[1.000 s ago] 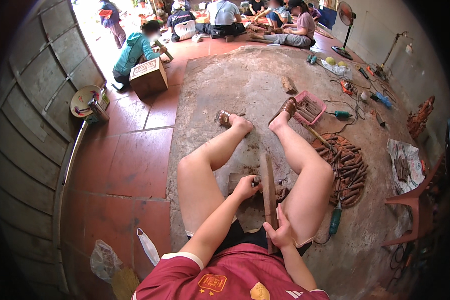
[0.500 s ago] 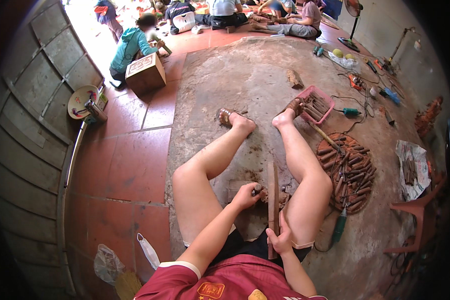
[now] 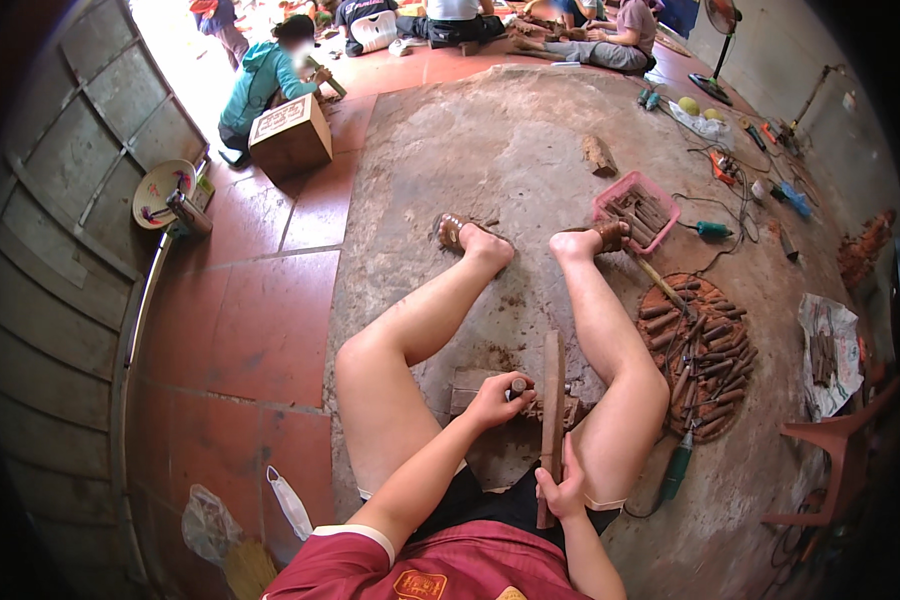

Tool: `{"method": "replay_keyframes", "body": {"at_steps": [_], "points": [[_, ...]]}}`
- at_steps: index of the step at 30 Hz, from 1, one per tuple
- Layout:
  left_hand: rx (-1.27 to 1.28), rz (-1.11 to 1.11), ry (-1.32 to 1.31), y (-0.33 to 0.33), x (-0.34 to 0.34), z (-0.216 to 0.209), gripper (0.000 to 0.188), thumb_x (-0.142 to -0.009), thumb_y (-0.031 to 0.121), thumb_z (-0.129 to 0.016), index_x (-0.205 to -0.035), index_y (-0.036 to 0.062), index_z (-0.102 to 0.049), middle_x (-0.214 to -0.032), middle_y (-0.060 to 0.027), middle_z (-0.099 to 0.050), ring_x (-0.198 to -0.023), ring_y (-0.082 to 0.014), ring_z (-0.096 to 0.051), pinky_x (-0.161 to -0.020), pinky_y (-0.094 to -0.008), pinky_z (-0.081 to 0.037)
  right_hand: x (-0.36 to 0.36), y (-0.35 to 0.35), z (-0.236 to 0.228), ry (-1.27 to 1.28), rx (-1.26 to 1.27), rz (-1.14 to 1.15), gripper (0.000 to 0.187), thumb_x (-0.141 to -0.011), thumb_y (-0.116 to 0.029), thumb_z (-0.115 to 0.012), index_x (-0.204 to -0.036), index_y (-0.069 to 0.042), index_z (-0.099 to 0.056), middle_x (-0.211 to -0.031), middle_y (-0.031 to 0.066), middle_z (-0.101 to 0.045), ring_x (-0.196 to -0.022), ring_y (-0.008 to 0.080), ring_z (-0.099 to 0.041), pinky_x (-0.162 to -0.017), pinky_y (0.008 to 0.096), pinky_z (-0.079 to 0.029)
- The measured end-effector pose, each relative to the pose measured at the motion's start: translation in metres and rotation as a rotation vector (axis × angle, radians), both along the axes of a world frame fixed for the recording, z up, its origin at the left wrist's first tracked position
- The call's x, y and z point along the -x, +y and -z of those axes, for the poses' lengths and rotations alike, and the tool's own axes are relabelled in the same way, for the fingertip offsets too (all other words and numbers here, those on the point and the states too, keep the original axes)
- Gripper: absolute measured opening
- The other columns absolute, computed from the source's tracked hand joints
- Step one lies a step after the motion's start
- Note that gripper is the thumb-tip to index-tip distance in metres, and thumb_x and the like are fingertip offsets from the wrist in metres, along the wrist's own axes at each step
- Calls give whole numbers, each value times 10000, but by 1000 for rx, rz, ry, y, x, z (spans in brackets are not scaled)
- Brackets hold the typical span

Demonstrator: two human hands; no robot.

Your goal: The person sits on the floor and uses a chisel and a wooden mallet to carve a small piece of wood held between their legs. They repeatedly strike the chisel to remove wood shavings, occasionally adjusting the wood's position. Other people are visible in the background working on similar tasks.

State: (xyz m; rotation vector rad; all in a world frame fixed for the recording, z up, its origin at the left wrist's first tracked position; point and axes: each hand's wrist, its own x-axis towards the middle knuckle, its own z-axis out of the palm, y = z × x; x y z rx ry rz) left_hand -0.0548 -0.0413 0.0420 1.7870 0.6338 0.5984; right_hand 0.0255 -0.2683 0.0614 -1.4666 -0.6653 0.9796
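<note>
My left hand [image 3: 497, 402] is closed around a chisel [image 3: 518, 385]; only the round dark end of its handle shows, and its blade is hidden. Beneath that hand lies a brown block of wood [image 3: 466, 382] on the ground between my legs, with a rough, cut surface toward the right. In my right hand [image 3: 563, 490] is a long, flat wooden bat [image 3: 553, 400], gripped near its lower end. The bat points away from me, just right of the chisel, and covers part of the block.
Right of my leg, a round pile of chisels [image 3: 705, 350] lies on reddish dust with a hammer [image 3: 663, 280]. Beyond are a pink basket [image 3: 673, 225] of tools and power tools with cords. A red stool [image 3: 840, 470] stands far right. A person [image 3: 260, 90] crouches by a wooden box [image 3: 292, 150].
My right foot has turned outward toward the pink basket. Both hands keep their holds on the chisel and the bat, with only a slight shift in the view.
</note>
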Motion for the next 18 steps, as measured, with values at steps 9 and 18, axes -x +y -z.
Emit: {"method": "replay_keyframes", "body": {"at_steps": [9,18], "points": [[62,-12,-3,2,-3,-1,196,-843,169,-690,-970,25,-651,-796,-89,-665,-741,-133,-622,-695,-300,-502,-8,7,0,50,16,-5,827,-819,-43,-645,-1478,42,-153,-1187,139,-554,-984,169,-574,-837,273,-478],[22,-38,-158,8,-11,18,164,-823,133,-681,-950,39,-638,-807,-61,-648,-770,-126,-596,-725,-294,-496,-14,9,-24,139,-37,60,832,-848,-36,-598,-1505,-33,-87,-735,37,-549,-489,95,-492,-453,245,-447]]}}
